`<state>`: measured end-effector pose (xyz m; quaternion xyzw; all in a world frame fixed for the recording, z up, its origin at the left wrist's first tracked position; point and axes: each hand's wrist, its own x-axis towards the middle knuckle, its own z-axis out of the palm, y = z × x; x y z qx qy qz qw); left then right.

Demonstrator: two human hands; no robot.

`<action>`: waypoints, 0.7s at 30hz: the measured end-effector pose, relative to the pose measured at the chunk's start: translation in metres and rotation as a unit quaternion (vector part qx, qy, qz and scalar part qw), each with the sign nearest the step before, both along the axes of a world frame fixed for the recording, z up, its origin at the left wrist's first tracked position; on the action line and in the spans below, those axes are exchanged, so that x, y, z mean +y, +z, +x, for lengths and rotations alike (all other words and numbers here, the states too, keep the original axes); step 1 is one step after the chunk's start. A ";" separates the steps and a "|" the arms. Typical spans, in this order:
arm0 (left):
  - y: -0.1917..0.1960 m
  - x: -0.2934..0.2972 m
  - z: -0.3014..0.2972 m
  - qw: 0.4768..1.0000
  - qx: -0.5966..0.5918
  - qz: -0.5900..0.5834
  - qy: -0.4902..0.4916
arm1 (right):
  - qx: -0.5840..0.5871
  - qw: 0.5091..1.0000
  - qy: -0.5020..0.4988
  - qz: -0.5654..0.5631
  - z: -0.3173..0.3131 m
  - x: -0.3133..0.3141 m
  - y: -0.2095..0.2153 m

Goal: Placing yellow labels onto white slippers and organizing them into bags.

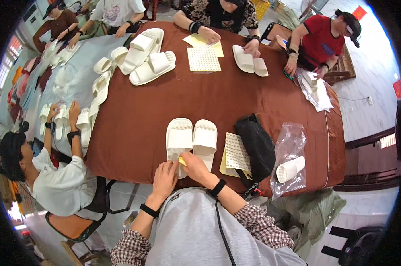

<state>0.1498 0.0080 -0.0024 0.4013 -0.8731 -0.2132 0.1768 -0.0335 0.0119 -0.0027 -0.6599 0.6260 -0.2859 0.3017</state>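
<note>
A pair of white slippers lies on the brown-covered table before me, the left slipper (179, 131) beside the right slipper (205, 137), toes pointing away. My left hand (164, 181) is closed at the heel end of the left slipper, its bent fingers on the edge and insole. Over the inner side of that same heel, my right hand (198, 170) pinches a small yellow piece (182, 161); its exact kind is too small to make out. My hands nearly touch and hide much of the heel. A sticker sheet (237, 150) with yellow paper under it lies right of the slippers.
A black bag (255, 146) overlaps the sticker sheet. Farther right, a small white slipper (291, 169) lies on a clear plastic bag (290, 139). More white slippers (154, 66) are at the far left. Across the table, a co-worker's hand touches another pair (250, 62); other people work around.
</note>
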 end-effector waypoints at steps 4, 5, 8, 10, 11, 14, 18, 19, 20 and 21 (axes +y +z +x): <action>0.002 -0.006 -0.005 1.000 -0.019 -0.021 -0.010 | -0.018 0.999 0.028 0.000 -0.014 0.013 0.019; 0.003 -0.007 -0.005 1.000 -0.024 -0.013 -0.010 | -0.030 0.999 0.035 0.022 -0.019 0.015 0.023; 0.005 -0.006 -0.006 0.999 -0.043 -0.013 -0.012 | -0.031 0.997 0.002 0.069 -0.040 0.017 0.038; 0.004 -0.005 -0.010 0.998 -0.050 -0.020 -0.013 | -0.027 0.999 -0.033 0.031 -0.058 0.010 0.034; 0.003 -0.005 -0.010 0.998 -0.057 -0.025 -0.009 | -0.022 0.998 -0.063 -0.005 -0.067 0.006 0.031; -0.001 -0.003 -0.007 0.997 -0.066 -0.034 -0.008 | -0.017 0.996 -0.085 -0.004 -0.080 -0.010 0.045; 0.011 0.001 -0.005 0.997 -0.079 -0.003 -0.018 | -0.014 0.998 -0.053 0.044 -0.093 -0.028 0.040; 0.012 0.001 -0.002 0.997 -0.077 -0.007 -0.026 | -0.009 0.998 -0.034 0.052 -0.095 -0.031 0.038; 0.013 -0.001 0.000 0.998 -0.052 0.005 -0.033 | 0.008 0.995 -0.019 0.094 -0.100 -0.033 0.037; 0.013 -0.005 0.002 0.999 -0.027 0.018 -0.040 | 0.010 0.995 -0.027 0.091 -0.103 -0.035 0.034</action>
